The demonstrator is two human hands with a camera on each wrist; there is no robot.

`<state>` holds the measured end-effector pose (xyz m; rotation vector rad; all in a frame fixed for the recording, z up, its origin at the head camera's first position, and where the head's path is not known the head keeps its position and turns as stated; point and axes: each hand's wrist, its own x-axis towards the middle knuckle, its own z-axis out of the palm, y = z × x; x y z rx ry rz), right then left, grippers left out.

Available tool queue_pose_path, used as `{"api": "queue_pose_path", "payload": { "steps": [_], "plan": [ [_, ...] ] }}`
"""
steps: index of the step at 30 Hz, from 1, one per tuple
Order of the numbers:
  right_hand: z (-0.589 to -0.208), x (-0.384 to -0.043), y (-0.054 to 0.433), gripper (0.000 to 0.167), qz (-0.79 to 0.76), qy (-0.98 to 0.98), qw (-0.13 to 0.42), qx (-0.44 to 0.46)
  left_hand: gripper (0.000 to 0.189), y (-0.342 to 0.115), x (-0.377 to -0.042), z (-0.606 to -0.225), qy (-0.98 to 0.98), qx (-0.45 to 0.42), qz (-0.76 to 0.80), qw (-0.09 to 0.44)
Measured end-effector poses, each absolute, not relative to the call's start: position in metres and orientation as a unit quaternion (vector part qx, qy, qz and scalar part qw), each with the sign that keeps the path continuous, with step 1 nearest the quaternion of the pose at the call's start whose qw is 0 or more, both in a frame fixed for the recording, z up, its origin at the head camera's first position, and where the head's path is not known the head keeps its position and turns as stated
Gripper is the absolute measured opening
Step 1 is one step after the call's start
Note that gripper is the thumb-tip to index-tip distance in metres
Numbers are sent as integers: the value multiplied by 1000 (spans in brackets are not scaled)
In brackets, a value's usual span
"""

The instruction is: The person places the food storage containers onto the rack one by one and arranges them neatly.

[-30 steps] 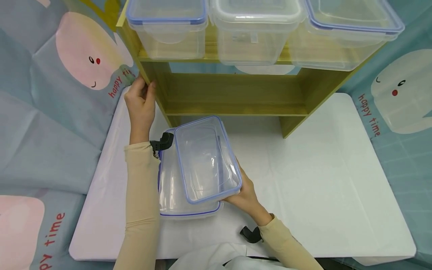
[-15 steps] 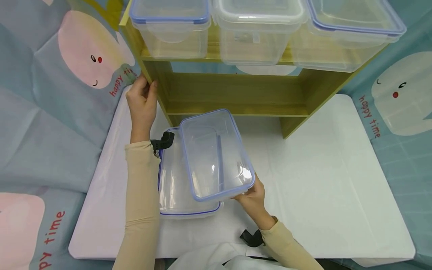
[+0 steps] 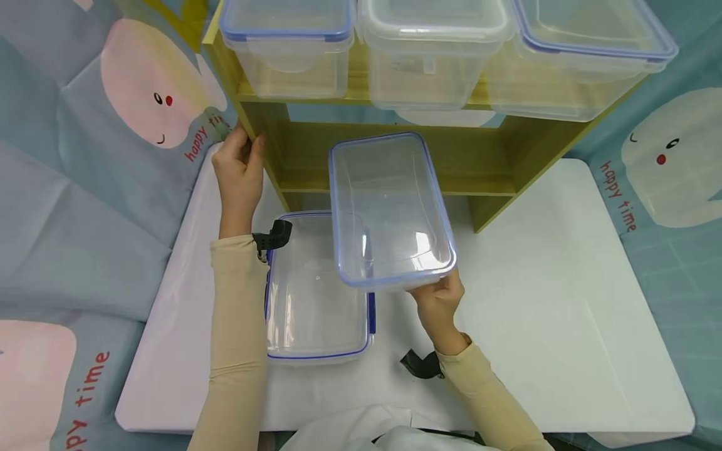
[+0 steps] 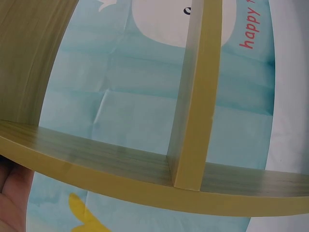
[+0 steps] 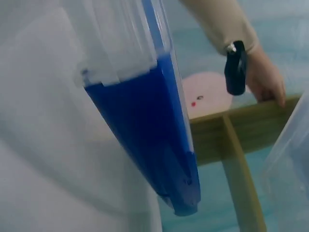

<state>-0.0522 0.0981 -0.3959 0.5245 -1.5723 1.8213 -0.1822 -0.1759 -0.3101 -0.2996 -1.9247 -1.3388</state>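
Note:
My right hand [image 3: 441, 307] grips the near right corner of a clear food storage box [image 3: 389, 213] with a pale blue rim. That box is raised, tilted, in front of the shelf unit's middle tier. At the shelf unit [image 3: 395, 147], my left hand [image 3: 239, 175] pinches the front edge of the left side panel. On the table, partly beneath the raised box, lies a second clear storage box [image 3: 316, 300] with dark blue latches. The right wrist view shows a dark blue latch [image 5: 149, 125] up close; the right hand is hidden there.
Several things stand around: on the upper shelf are a blue-rimmed box [image 3: 287, 56], a white-lidded box [image 3: 431, 62] and a wide blue-rimmed box [image 3: 581, 62]. A white table [image 3: 564, 313] lies below. Printed cloth [image 3: 671, 150] hangs around it.
My right hand has lifted the clear storage box off the second box, moving it forward and right towards the shelf unit. The left hand has stayed on the side panel.

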Motion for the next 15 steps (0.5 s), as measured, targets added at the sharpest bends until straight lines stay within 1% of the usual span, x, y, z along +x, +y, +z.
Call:
{"api": "queue_pose_path", "payload": {
  "steps": [2, 5, 7, 9, 12, 15],
  "plan": [
    [-396, -59, 98, 52, 713, -593, 310, 209, 19, -175, -182, -310, -754, -117, -524, 378],
    [-397, -66, 98, 55, 735, -582, 282, 203, 19, -175, -182, -310, -756, -115, -522, 378],
    [-399, -69, 99, 56, 737, -585, 277, 194, 19, -175, -182, -310, -756, -115, -520, 379],
    [-400, -73, 99, 61, 737, -590, 271, 187, 19, -175, -182, -310, -756, -115, -521, 379],
    [-401, -80, 101, 72, 728, -607, 255, 190, 20, -175, -182, -310, -758, -116, -520, 378],
    [-401, -88, 103, 84, 719, -628, 222, 198, 21, -175, -182, -310, -759, -117, -519, 375]
  ]
}}
